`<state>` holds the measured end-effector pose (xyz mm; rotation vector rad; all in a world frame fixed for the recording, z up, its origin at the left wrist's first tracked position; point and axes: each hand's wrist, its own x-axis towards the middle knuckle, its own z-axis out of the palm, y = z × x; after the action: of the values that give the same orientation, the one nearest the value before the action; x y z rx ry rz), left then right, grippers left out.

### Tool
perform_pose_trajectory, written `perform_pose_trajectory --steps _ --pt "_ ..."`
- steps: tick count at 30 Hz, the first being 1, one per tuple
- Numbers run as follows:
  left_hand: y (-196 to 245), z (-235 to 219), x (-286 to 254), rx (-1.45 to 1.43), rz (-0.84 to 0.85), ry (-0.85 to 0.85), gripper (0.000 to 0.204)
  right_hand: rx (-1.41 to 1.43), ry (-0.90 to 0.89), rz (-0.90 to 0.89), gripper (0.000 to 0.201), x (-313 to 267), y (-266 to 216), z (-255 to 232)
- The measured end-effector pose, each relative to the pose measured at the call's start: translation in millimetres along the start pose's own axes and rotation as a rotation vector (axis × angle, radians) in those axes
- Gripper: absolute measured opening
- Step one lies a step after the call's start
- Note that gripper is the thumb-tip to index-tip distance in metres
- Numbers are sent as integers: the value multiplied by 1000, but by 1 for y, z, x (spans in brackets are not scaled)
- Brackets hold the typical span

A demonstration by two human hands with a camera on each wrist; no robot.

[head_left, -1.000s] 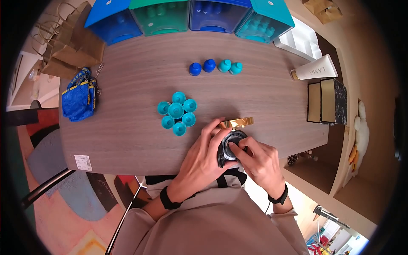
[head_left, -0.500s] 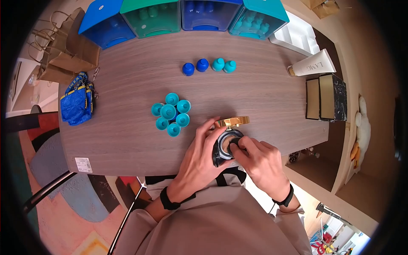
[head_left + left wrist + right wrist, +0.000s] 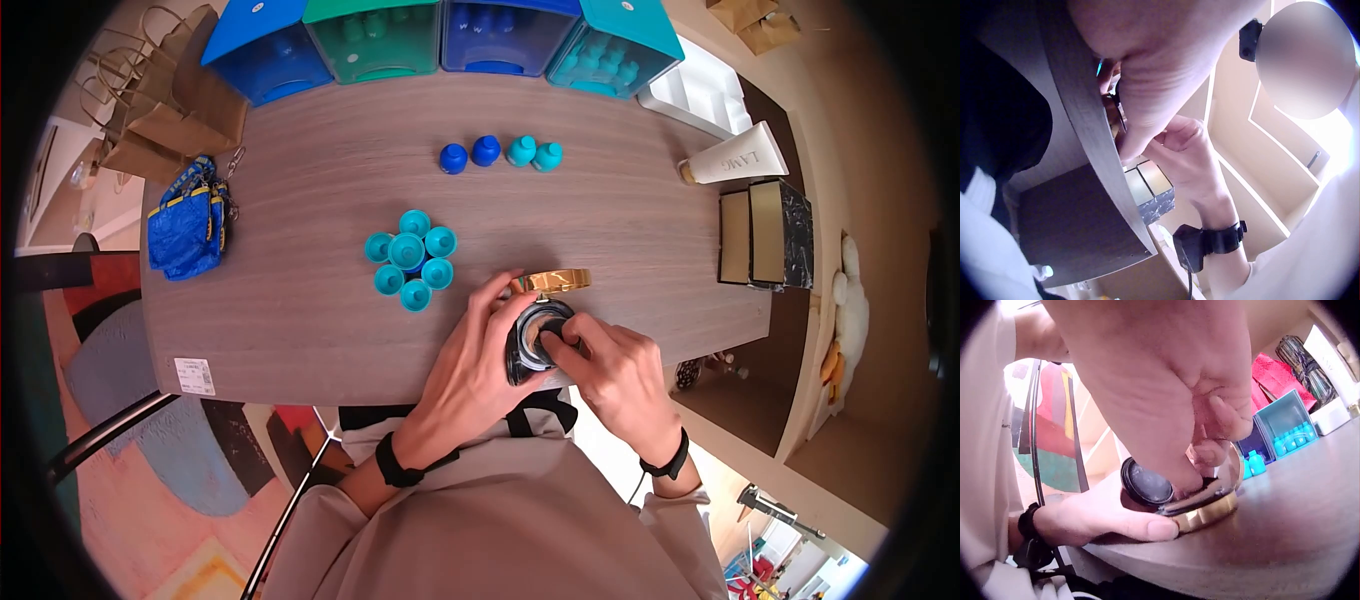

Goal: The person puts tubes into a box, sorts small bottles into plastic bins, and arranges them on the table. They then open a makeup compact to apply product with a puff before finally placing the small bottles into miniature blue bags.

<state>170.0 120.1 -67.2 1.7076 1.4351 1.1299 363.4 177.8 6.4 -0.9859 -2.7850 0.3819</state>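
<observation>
My left hand [image 3: 468,362] grips an opened black and gold makeup compact [image 3: 517,357] close to the desk's front edge. Its gold lid [image 3: 552,281] stands raised at the far side. Beige shows inside the compact's well. My right hand [image 3: 622,378] reaches in from the right, thumb and fingers pinching a dark puff [image 3: 551,328] over the well, partly hidden by the fingers. In the right wrist view, a round black inner cover [image 3: 1147,484] with a greyish face tilts up beside the right fingers, and the left thumb [image 3: 1161,529] lies along the gold rim.
Several turquoise cups [image 3: 407,251] form a cluster left of the hands. Several small blue and turquoise bottles [image 3: 486,151] stand farther back, before coloured bins [image 3: 512,38]. A white tube [image 3: 735,158] and black marbled boxes [image 3: 784,235] sit at right; a blue bag [image 3: 187,232] lies left.
The compact's well looked grey a second ago; beige now shows there, with the dark puff under the right fingers. The left hand keeps its grip. The head view shifted slightly.
</observation>
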Motion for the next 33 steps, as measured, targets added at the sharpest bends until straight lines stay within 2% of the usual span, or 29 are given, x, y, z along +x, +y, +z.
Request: perform_pose_trajectory --steps 16,22,24,33 --pt "-1 -3 -1 -33 -32 -37 101 -62 -68 -68 26 6 8 -13" --pt "0 -4 -1 -24 -11 -32 98 28 11 -146 30 5 14 -8" --pt "0 -4 -1 -2 -1 -20 98 -11 2 -261 30 6 18 2" --pt "0 -3 -2 5 -6 -18 97 -188 10 -369 26 12 29 3"
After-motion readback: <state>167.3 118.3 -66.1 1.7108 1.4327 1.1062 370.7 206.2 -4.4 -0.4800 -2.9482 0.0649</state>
